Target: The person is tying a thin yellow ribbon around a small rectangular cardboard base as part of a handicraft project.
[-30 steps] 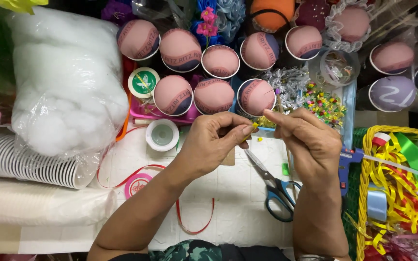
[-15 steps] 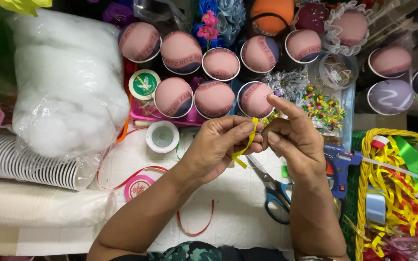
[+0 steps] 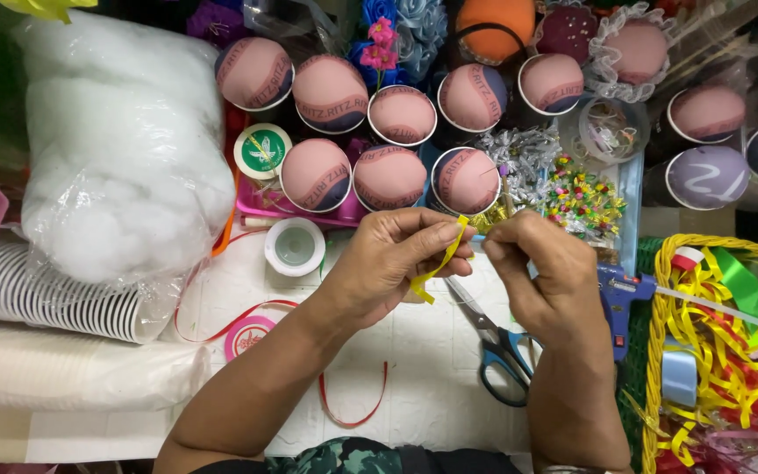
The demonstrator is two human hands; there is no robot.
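Pinching a short strip of yellow ribbon (image 3: 436, 263) between thumb and forefinger, the left hand (image 3: 388, 263) holds it up just above the table (image 3: 414, 369), so the loose end curls down below the fingers. The right hand (image 3: 541, 272) sits close beside it, fingertips closed together at the ribbon's upper end as if gripping something very thin there; what it holds is too small to tell. Both forearms reach in from the near edge, bringing the hands together at the middle of the work space.

Under the hands lie blue-handled scissors (image 3: 497, 355), and a loose red ribbon (image 3: 344, 399) loops across the white surface. To the right, a blue glue gun (image 3: 616, 294) rests beside a yellow wicker basket (image 3: 660, 351) stuffed with coloured ribbons, within easy reach. To the left sit a stack of white paper cups (image 3: 46, 298) on its side and a clear bag of white stuffing (image 3: 120, 149).

Farther back, a white tape roll (image 3: 295, 246) lies near rows of cups topped with pink padded domes (image 3: 388, 177), set upright side by side. Small silver and multicoloured trimmings (image 3: 572, 197) fill a tray just behind the hands.
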